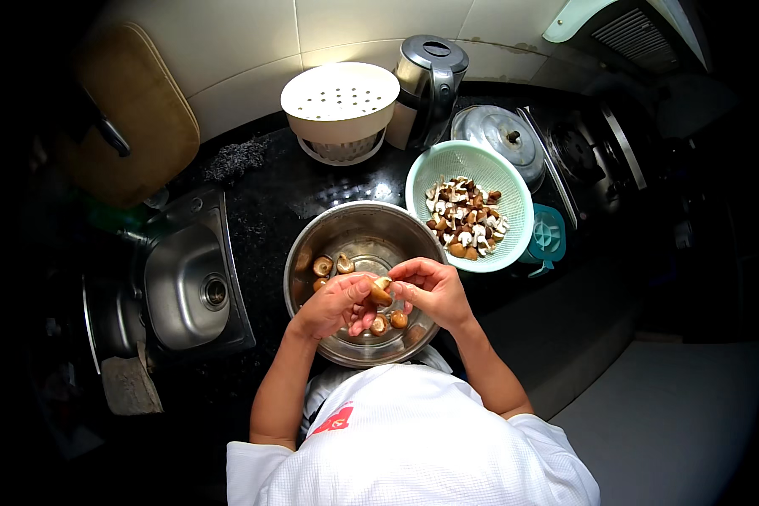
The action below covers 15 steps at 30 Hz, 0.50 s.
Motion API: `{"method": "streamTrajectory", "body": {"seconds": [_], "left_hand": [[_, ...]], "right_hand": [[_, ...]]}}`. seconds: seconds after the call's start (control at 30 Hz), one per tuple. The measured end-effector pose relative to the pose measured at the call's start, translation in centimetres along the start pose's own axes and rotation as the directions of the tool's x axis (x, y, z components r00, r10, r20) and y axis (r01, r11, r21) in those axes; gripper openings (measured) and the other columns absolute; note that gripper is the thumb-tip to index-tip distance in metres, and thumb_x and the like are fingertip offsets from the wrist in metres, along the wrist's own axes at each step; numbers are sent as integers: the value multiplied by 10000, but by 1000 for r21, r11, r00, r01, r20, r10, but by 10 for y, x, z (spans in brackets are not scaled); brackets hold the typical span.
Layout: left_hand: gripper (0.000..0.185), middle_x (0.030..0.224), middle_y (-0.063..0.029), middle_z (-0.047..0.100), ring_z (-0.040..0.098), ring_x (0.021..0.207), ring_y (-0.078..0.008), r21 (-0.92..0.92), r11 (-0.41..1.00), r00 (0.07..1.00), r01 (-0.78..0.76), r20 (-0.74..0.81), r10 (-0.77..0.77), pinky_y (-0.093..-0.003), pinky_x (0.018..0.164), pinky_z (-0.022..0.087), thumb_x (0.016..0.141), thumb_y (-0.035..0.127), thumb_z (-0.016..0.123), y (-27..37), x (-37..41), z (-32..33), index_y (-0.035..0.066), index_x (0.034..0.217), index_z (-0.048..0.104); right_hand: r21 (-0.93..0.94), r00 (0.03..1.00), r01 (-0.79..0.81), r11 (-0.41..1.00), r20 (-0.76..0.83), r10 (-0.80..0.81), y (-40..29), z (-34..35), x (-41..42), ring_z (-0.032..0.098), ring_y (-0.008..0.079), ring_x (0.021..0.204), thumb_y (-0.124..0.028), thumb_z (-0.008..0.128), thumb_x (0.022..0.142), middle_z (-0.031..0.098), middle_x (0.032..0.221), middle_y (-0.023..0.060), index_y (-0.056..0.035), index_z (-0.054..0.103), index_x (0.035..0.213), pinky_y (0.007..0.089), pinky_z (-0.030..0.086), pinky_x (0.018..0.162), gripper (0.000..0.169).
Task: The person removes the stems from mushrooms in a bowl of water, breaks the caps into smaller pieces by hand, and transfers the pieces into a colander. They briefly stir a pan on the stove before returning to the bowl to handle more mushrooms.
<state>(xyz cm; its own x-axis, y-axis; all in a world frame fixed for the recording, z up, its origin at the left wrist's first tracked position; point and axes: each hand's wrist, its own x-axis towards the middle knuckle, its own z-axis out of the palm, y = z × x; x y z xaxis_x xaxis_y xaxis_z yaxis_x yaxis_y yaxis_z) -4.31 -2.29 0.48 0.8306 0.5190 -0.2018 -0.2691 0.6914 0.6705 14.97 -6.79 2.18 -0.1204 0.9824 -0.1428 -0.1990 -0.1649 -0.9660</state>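
Observation:
Over a large stainless steel basin [300, 253], my left hand [338, 306] grips a brown-capped mushroom [380, 293] between thumb and fingers. The fingertips of my right hand [435, 292] pinch at the pale stem end of the same mushroom. Several whole mushrooms rest in the basin below, among them one [322, 265] left of my hands and another [399, 319] beneath them. Up and to the right, a pale green plastic colander [520, 218] holds many cut mushroom pieces [468, 218], brown and white.
A steel sink [186, 284] lies at the left, under a leaning cutting board [142, 120]. Behind the basin stand a white perforated container [341, 107] and an electric kettle [433, 82]. A metal lid [499, 136], a teal-lidded jug [547, 234] and a gas stove [575, 152] are at the right.

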Motion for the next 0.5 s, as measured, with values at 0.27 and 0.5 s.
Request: {"method": "streamTrajectory", "body": {"seconds": [0.27, 0.5], "left_hand": [[298, 684, -47, 585, 547, 538, -69, 346, 937, 997, -50, -32, 65, -178, 457, 428, 905, 249, 508, 5, 0, 9, -11, 1049, 511], [289, 700, -56, 598, 552, 545, -66, 359, 931, 997, -72, 44, 60, -177, 484, 443, 905, 230, 497, 8, -3, 11, -16, 1057, 506]], "right_hand": [[-360, 994, 80, 929, -45, -103, -11, 2, -3, 577, 50, 617, -60, 644, 772, 633, 755, 50, 11, 644, 852, 190, 475, 532, 108], [-541, 948, 254, 802, -23, -316, -10, 7, -2, 578, 52, 597, -25, 618, 758, 612, 714, 48, 13, 606, 787, 189, 478, 530, 49]]}}
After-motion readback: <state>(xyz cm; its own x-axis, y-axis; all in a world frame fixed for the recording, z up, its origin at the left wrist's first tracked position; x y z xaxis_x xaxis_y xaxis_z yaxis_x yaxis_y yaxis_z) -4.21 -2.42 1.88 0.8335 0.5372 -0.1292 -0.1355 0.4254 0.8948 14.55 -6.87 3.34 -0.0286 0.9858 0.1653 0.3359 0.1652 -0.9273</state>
